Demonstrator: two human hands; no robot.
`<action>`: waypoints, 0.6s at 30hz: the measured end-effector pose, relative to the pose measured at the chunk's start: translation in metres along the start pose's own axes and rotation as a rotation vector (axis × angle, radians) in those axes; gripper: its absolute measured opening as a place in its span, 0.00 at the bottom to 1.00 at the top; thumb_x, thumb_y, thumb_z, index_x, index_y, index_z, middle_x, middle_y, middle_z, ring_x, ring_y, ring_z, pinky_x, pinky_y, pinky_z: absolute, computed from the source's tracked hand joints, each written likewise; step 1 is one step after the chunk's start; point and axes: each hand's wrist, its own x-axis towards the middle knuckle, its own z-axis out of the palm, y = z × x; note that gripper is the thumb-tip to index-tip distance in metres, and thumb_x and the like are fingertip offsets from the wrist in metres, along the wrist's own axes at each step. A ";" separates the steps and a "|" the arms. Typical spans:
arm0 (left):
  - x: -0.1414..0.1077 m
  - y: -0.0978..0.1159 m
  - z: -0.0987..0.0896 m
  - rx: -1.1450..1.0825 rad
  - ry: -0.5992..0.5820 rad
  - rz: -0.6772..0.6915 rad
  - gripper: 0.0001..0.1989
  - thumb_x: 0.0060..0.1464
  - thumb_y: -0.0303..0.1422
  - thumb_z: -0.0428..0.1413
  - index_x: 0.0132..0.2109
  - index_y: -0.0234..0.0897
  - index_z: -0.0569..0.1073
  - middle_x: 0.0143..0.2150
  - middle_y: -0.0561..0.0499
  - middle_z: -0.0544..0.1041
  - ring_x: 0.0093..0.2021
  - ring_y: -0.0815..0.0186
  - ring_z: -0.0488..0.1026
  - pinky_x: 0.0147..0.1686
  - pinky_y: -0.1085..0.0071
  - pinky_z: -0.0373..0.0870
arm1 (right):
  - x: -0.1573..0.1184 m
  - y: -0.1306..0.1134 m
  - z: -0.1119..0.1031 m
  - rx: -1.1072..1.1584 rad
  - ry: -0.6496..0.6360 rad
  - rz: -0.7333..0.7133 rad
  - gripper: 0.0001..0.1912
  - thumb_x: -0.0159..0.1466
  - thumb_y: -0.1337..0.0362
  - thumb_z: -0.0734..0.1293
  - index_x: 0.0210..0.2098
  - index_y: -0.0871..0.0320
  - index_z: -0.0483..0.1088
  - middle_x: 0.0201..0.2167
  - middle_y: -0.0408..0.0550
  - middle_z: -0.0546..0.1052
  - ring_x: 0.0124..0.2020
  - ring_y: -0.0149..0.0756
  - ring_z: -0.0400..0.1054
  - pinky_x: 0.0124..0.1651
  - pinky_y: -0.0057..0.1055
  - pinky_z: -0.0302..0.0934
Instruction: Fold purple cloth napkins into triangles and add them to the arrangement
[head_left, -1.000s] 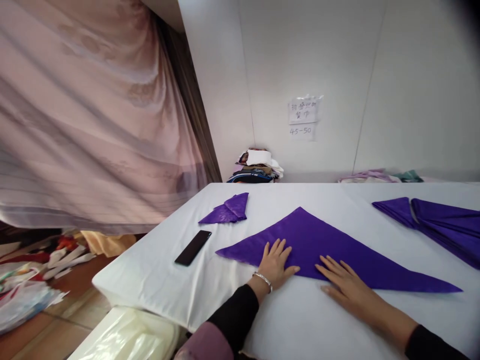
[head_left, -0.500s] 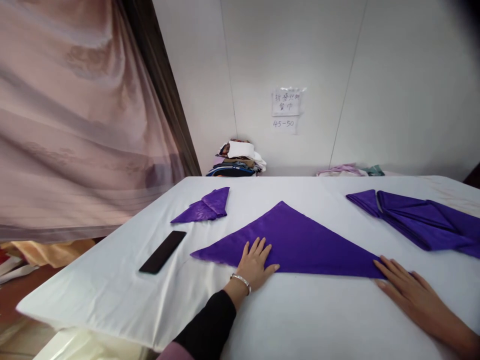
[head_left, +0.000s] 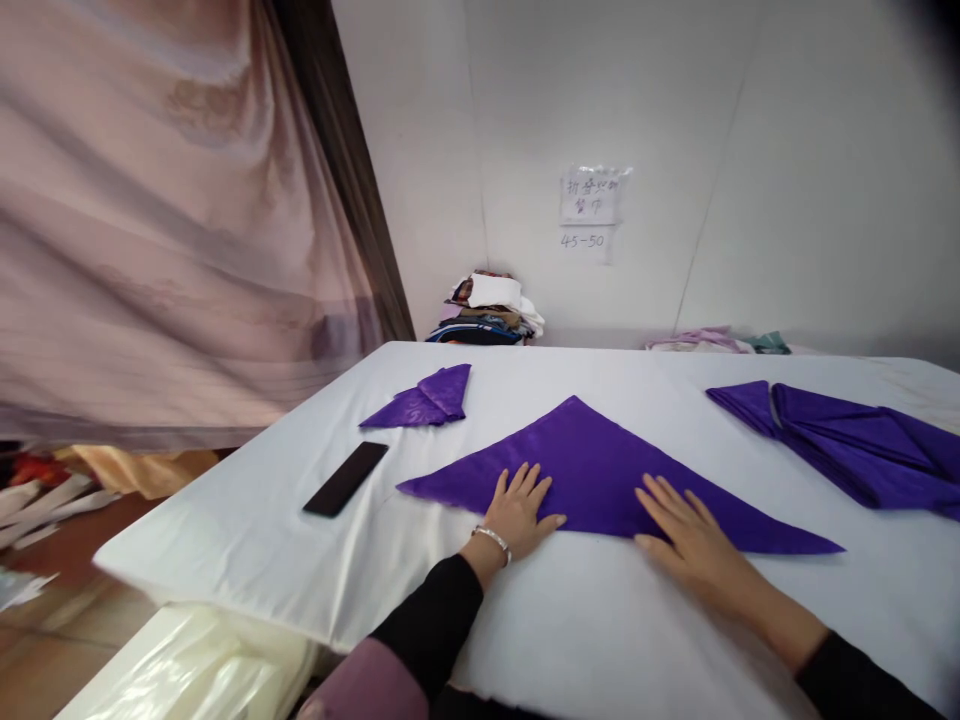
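Note:
A purple cloth [head_left: 592, 470], folded into a wide triangle, lies flat with its peak pointing away from me and its long edge toward me. My left hand [head_left: 519, 512] rests flat on its left half, fingers spread, a bracelet at the wrist. On the right half lies my right hand [head_left: 686, 535], fingers stretched out near the long edge. Both hands are open and grip nothing. Part of the long edge is hidden under them.
The white-covered table [head_left: 570, 620] carries a folded purple cloth [head_left: 424, 398] at the back left and a black flat rectangular object [head_left: 346, 478] beside it. More folded purple cloths [head_left: 862, 440] lie at the right. Behind the table stands a pile of clothes [head_left: 487, 312]; a pink curtain [head_left: 165, 220] hangs left.
My right hand has slid left from the triangle's right corner to its right half, uncovering that corner. My left hand stays in place on the cloth. The view has shifted slightly.

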 end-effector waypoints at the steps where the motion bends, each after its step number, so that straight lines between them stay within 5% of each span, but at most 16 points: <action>1: -0.001 0.001 0.000 0.001 0.004 0.001 0.35 0.54 0.56 0.38 0.62 0.40 0.55 0.66 0.42 0.52 0.66 0.53 0.43 0.61 0.46 0.39 | 0.010 -0.016 0.003 0.028 -0.032 -0.062 0.31 0.63 0.47 0.51 0.62 0.53 0.51 0.64 0.49 0.51 0.65 0.44 0.40 0.63 0.48 0.37; 5: -0.005 0.005 -0.001 0.013 0.036 0.004 0.35 0.54 0.56 0.37 0.62 0.42 0.55 0.65 0.44 0.53 0.66 0.55 0.44 0.61 0.47 0.40 | 0.031 -0.047 0.025 0.046 -0.082 -0.169 0.33 0.63 0.45 0.51 0.62 0.56 0.52 0.64 0.52 0.51 0.64 0.45 0.42 0.62 0.50 0.39; 10: -0.006 0.006 0.000 0.012 0.045 0.000 0.35 0.54 0.57 0.36 0.62 0.42 0.55 0.65 0.45 0.54 0.65 0.56 0.44 0.61 0.47 0.41 | 0.032 -0.038 0.051 -0.009 -0.049 -0.198 0.34 0.63 0.43 0.51 0.63 0.55 0.50 0.64 0.50 0.50 0.64 0.45 0.41 0.62 0.51 0.39; 18: -0.018 -0.004 -0.002 0.013 0.029 -0.187 0.41 0.52 0.59 0.33 0.64 0.38 0.50 0.67 0.44 0.49 0.66 0.54 0.41 0.62 0.48 0.37 | 0.030 -0.039 0.051 -0.045 -0.063 -0.193 0.35 0.62 0.43 0.51 0.62 0.56 0.51 0.64 0.49 0.50 0.64 0.45 0.43 0.62 0.50 0.41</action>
